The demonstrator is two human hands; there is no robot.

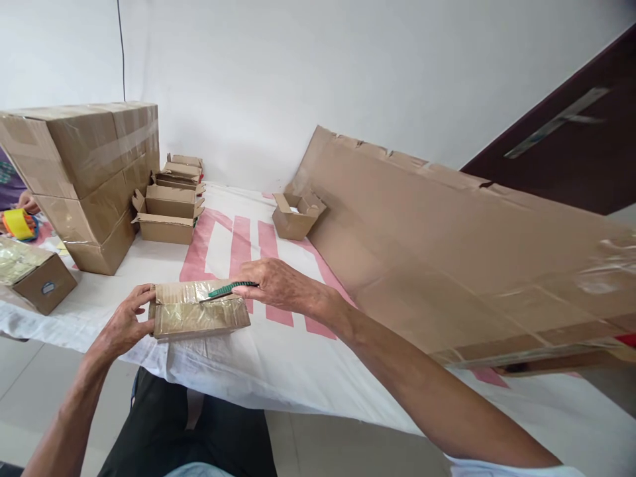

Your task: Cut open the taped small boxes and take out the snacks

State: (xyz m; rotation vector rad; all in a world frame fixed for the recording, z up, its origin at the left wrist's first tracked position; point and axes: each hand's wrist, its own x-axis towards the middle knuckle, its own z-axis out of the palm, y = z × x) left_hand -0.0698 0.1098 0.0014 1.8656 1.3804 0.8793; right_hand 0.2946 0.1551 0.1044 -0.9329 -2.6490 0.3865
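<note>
A small taped cardboard box lies near the front edge of the cloth-covered table. My left hand grips its left end, with the thumb and fingers on the corners. In my right hand is a green box cutter, its tip on the taped seam along the top of the box. Clear tape covers both top flaps, and the blade's tip touches or lies just over the seam; I cannot tell how deep it sits.
Stacked cartons stand at the left, beside several open boxes. Another open box sits at the back against a large leaning cardboard sheet. At far left, another taped box is near a person's hand with a tape roll.
</note>
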